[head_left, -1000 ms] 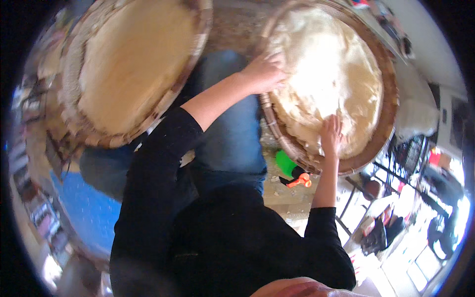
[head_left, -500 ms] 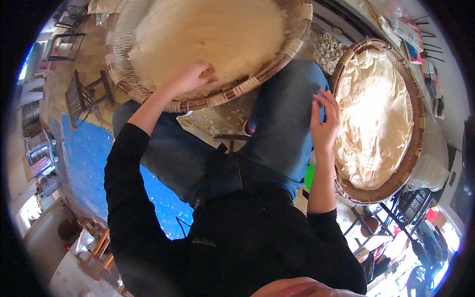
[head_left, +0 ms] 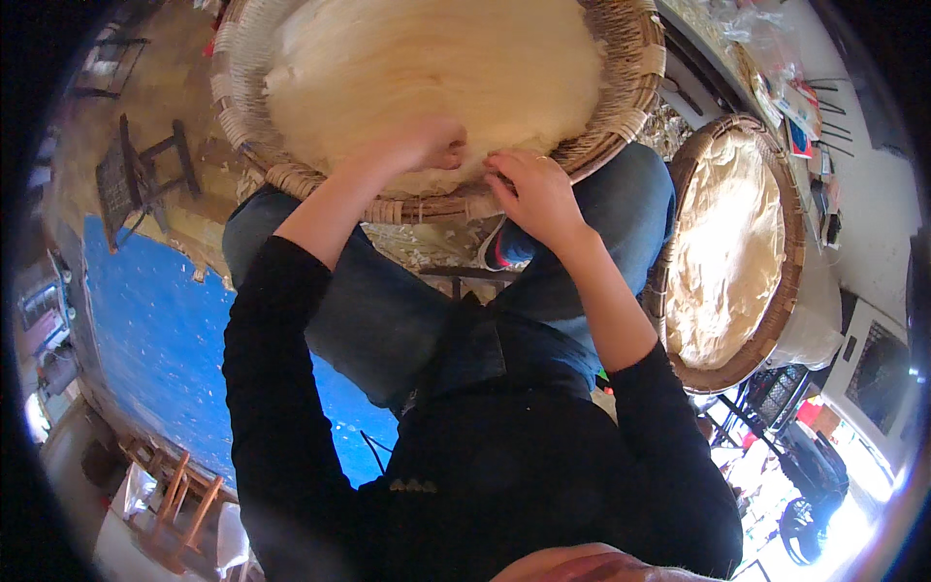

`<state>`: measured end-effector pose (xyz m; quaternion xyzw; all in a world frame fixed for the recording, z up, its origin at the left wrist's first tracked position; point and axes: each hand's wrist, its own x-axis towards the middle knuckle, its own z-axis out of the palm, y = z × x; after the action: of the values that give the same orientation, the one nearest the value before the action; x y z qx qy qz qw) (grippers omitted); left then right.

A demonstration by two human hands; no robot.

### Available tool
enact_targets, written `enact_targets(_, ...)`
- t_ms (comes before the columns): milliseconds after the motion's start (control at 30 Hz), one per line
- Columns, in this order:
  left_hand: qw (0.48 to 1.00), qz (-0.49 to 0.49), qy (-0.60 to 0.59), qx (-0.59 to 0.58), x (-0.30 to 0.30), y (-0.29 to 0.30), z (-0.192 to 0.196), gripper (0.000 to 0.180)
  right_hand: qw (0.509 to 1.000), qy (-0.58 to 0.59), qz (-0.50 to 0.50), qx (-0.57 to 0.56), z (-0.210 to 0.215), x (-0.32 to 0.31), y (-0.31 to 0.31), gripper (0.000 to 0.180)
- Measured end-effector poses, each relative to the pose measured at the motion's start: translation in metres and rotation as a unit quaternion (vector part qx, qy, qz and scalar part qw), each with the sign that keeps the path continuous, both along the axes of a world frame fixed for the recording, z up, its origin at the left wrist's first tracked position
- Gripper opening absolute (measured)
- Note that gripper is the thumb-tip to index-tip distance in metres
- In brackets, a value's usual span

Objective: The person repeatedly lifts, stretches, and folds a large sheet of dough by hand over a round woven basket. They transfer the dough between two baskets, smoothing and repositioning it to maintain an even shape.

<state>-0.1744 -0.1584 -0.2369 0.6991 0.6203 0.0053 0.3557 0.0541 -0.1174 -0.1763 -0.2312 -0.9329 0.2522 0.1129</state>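
Note:
A large round woven basket point(head_left: 291, 175) rests across my thighs, its wrapped rim toward me. A broad, smooth, pale cream layer point(head_left: 427, 78) fills it; what it is made of I cannot make out. My left hand point(head_left: 427, 144) is over the near part of this layer, fingers curled in and smeared by motion. Whatever it may pinch is too small to see. My right hand point(head_left: 538, 194) is just right of it, above the near rim. Its fingers are bent, with a small gap between them and the thumb, and nothing shows in it.
To my right stands a second woven basket point(head_left: 790, 281) with a wrinkled cream sheet point(head_left: 722, 252). A small dark chair point(head_left: 145, 179) stands at the left, beside a blue floor patch point(head_left: 165, 330). Plastic bags point(head_left: 752, 34) and other clutter lie at the upper right.
My right hand has moved left from above my right knee to the near rim, beside my left hand. My left hand has shifted slightly right and its fingers have curled tighter.

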Motion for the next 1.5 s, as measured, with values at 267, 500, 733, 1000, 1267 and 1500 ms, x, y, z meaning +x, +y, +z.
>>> enact_targets(267, 0.980, 0.089, -0.160, 0.083, -0.010, -0.002, -0.039, 0.021, 0.995, -0.098, 0.018, 0.025, -0.017, -0.020, -0.003, 0.021)
enact_targets(500, 0.987, 0.090, -0.101, 0.084, -0.013, 0.000, -0.014, 0.019, 0.989, -0.143, 0.006, 0.025, -0.015, -0.025, -0.004, 0.027)
enact_targets(733, 0.995, 0.019, -0.048, 0.090, -0.011, 0.003, -0.008, 0.022, 0.976, -0.217, -0.014, 0.020, -0.008, -0.033, -0.004, 0.033)
enact_targets(1000, 0.980, 0.142, -0.096, 0.099, -0.023, 0.011, -0.056, 0.017, 0.984, -0.085, 0.030, 0.155, -0.023, -0.033, -0.003, 0.030)
enact_targets(1267, 0.768, 0.570, -0.269, 0.117, -0.059, 0.050, -0.027, 0.024, 0.972, -0.191, 0.079, 0.112, -0.025, -0.044, -0.001, 0.022)
enact_targets(1500, 0.807, 0.354, -0.107, 0.461, -0.041, 0.037, 0.051, 0.019, 0.962, -0.270, 0.025, 0.023, -0.016, -0.066, 0.012, 0.030)
